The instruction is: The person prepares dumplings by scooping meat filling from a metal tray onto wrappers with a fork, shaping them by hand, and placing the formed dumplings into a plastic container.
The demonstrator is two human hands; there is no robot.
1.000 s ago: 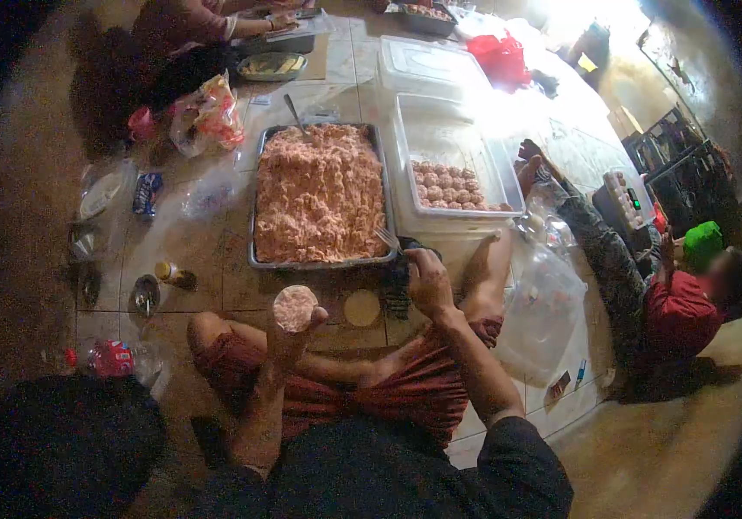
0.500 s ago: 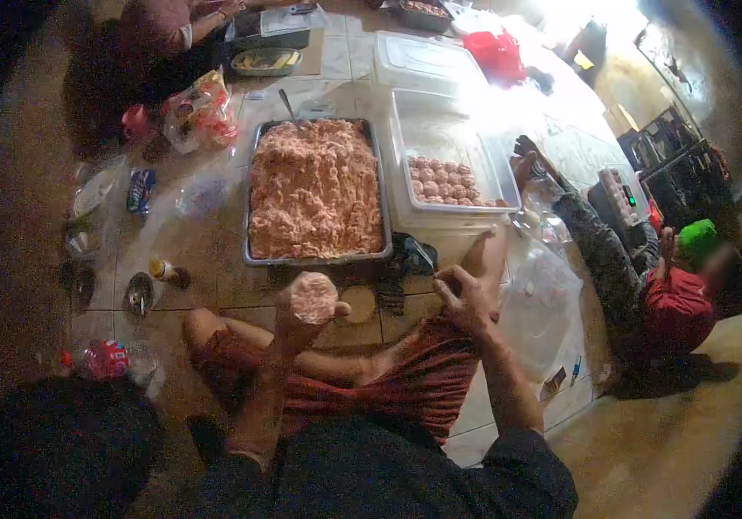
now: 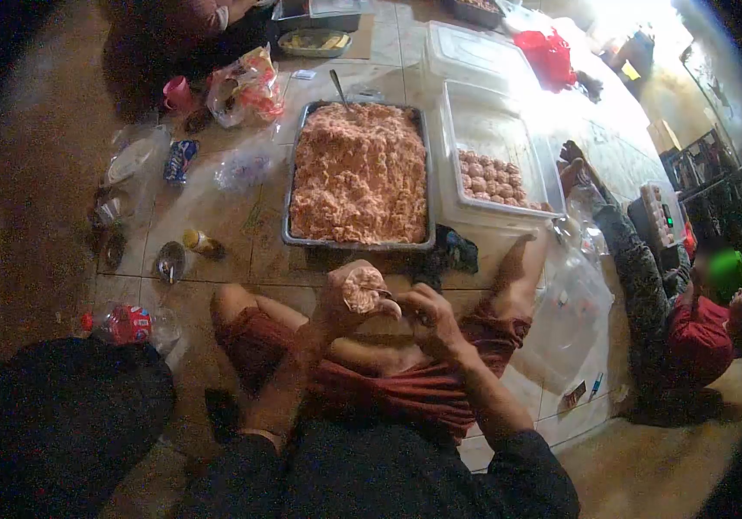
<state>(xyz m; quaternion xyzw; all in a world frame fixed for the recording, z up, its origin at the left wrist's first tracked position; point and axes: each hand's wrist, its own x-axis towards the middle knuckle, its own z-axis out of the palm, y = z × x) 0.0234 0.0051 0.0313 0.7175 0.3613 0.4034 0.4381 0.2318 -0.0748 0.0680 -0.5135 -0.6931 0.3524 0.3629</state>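
Note:
My left hand (image 3: pixel 336 307) is closed round a lump of pink minced meat (image 3: pixel 362 288), which bulges out at the top by the thumb. Pinched in the fingers of my right hand (image 3: pixel 436 320) is a thin metal spoon (image 3: pixel 391 297), its tip at the lump; my fingers partly hide it. Just beyond my hands a large tray (image 3: pixel 358 246) is heaped with minced meat (image 3: pixel 358 177), and a spoon handle (image 3: pixel 337 85) sticks up at its far end. To its right, a clear plastic box (image 3: pixel 496 95) contains rows of meatballs (image 3: pixel 489 177).
A box lid (image 3: pixel 479 52) lies behind the box. On the left floor are a small ashtray-like dish (image 3: pixel 170 262), a yellow-capped bottle (image 3: pixel 202 243), a blue packet (image 3: pixel 181 161) and a red-labelled bottle (image 3: pixel 128 324). Another person (image 3: pixel 700 333) reclines at right; a plastic bag (image 3: pixel 570 303) lies between us.
My right hand has brought the spoon left to the minced meat in my left hand. The meat lump now looks less round. The view has shifted, moving the surroundings rightward.

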